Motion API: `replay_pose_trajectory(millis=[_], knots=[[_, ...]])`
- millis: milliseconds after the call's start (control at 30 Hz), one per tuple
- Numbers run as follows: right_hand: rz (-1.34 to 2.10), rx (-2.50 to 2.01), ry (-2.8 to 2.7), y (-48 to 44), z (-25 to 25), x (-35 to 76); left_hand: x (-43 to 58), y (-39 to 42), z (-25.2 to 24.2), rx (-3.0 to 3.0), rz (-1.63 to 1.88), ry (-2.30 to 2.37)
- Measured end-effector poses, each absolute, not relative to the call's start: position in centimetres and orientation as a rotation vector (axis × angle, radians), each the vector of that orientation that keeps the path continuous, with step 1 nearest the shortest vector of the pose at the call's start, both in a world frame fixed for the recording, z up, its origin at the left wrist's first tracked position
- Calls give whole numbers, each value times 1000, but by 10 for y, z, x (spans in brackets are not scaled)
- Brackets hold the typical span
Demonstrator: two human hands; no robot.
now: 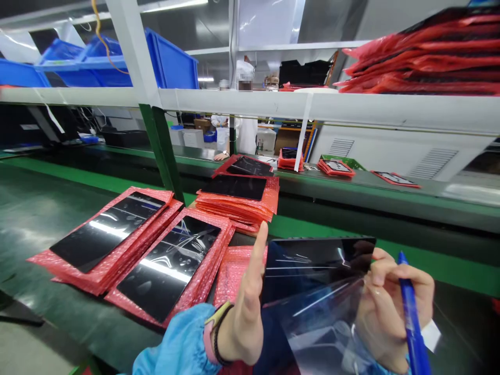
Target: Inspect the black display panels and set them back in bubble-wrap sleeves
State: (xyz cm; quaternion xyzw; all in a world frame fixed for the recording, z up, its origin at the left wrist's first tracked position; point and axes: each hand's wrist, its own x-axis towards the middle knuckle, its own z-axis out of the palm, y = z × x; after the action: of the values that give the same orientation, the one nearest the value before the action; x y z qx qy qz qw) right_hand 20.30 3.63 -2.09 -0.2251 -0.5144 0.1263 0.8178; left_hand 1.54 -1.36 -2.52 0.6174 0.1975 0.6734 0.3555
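A black glass screen panel [304, 263] stands tilted up in front of me. My left hand [249, 304] is open, its straight fingers flat along the panel's left edge. At the right edge, my right hand [390, 302] pinches a clear film [322, 325] that hangs loose over the lower part of the panel. A blue pen [411, 317] is also gripped in that hand, pointing up. Behind the panel lies a red bubble-wrap sleeve [237, 268], partly hidden by my left hand. What holds the panel's lower edge is out of sight.
Two stacks of red bubble sleeves, topped by black panels [107, 232] [172, 268], lie on the green bench [23, 208] at left. Another sleeve stack [234, 208] sits behind. A white shelf beam [242, 101] and green post [166, 151] cross ahead. People [246, 127] stand beyond.
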Motion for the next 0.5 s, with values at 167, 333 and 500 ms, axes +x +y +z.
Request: replay_pose_trajectory(millis=[167, 333, 500], knots=[[259, -470, -1077, 36, -21, 207, 16, -17, -40, 1600, 1783, 518], [264, -517, -1019, 29, -22, 205, 18, -21, -44, 1487, 1726, 510], [223, -471, -1006, 31, -22, 205, 23, -25, -37, 1349, 1595, 505]])
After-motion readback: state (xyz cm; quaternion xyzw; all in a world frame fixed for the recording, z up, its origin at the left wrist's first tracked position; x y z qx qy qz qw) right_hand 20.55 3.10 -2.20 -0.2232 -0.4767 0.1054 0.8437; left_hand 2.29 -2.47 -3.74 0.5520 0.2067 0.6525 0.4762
